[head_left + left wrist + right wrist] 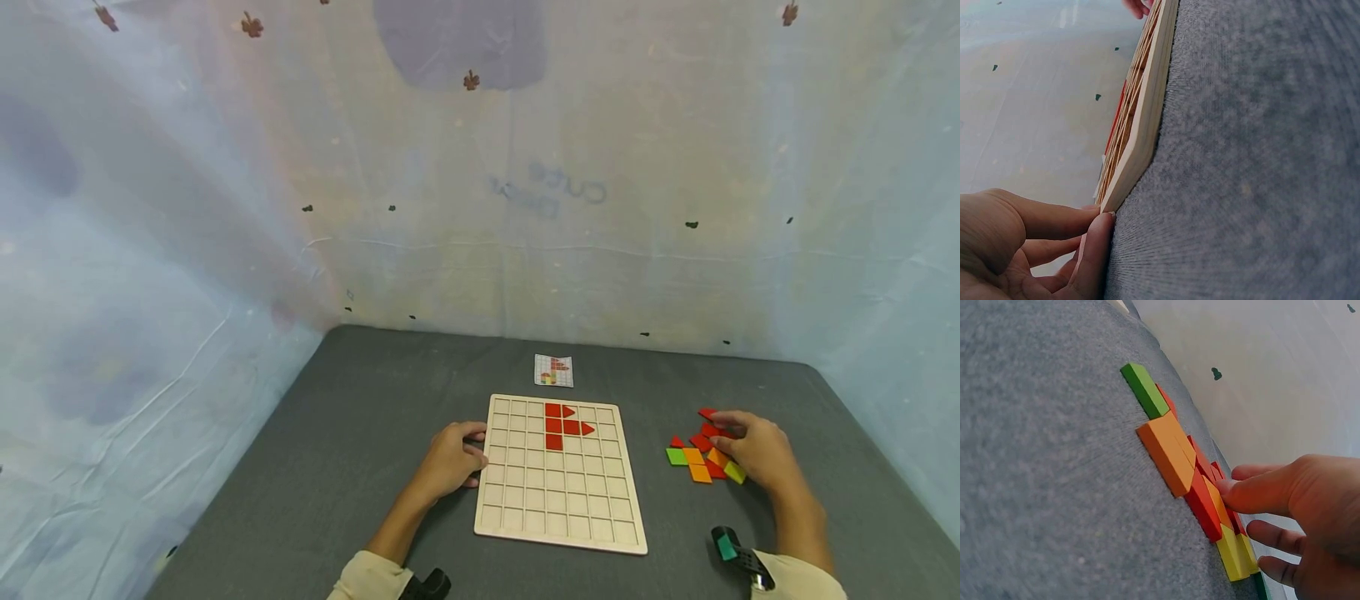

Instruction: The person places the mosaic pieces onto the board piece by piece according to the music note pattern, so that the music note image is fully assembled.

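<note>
A square wooden grid board point(525, 500) lies on the grey table, with several red tiles point(554, 427), square and triangular, set in its upper middle cells. At its left edge, my left hand point(447, 460) grips the rim between thumb and fingers; the left wrist view shows the fingertips point(1100, 234) against the pale wooden side. To the right of the board, my right hand point(757, 450) reaches over a loose cluster of tiles, thumb and fingers spread apart near red ones. Orange tiles point(1166, 453), a green tile point(1144, 390) and yellow tiles point(1232, 553) lie beside it.
A small printed card point(553, 371) with a coloured grid pattern lies behind the board. The grey table point(360, 433) meets a pale patterned sheet point(480, 275) hanging at the back and sides. Dark straps with devices point(738, 554) are on both wrists.
</note>
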Action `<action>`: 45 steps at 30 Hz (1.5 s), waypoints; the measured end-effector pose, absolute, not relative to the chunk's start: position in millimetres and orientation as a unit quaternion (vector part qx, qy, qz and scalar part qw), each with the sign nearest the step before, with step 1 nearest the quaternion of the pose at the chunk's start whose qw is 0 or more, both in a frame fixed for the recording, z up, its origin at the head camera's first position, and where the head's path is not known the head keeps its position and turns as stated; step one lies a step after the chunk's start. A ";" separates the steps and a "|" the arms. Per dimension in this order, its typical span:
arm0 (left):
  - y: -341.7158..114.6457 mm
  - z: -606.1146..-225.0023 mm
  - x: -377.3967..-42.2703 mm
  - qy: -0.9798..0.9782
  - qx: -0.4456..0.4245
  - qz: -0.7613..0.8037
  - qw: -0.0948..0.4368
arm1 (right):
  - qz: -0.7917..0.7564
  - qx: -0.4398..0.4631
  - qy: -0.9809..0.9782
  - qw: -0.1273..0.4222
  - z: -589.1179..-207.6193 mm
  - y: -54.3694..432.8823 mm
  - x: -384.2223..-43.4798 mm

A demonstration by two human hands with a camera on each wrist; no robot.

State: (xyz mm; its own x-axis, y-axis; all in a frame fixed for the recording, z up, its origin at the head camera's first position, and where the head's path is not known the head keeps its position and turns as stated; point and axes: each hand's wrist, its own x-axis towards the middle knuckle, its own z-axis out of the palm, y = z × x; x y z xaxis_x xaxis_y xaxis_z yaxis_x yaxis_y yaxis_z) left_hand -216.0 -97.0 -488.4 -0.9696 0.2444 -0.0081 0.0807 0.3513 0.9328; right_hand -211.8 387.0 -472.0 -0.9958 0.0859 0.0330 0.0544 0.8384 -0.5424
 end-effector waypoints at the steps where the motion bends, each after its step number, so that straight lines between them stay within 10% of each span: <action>1: -97.1 -488.6 -216.1 0.819 0.100 0.561 0.073 | 0.279 -0.034 -0.959 0.030 -472.1 386.9 -211.7; 45: -96.8 -489.6 -216.6 0.818 0.093 0.562 0.072 | 0.329 0.058 -0.941 0.047 -464.0 301.9 -225.9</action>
